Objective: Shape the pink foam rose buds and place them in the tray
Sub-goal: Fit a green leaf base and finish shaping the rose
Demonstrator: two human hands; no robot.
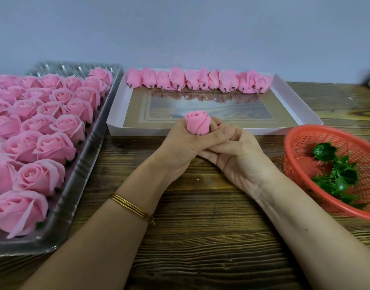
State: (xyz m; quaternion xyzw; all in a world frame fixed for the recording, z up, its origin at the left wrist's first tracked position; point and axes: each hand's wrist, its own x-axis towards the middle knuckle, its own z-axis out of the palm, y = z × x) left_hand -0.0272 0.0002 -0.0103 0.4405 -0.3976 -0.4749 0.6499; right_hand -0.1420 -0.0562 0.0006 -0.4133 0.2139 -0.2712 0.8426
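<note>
The pink foam rose bud [197, 122] stands upright just near of the white tray [274, 130], gripped low in the curled left hand [179, 149] — the right hand [240, 160] closes in from the right, fingertips curled against the bud's side. A row of buds [198, 81] lines the tray's far edge. Left, a clear tray [81, 181] holds opened roses [54, 147]; right, a red basket [292, 164] holds green calyxes [339, 174] — all on the wooden desk [200, 248].

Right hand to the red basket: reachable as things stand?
Probably yes. The basket sits open-topped just right of the right hand, with bare table between. But it and the left hand grip the bud, so it must let go first.
</note>
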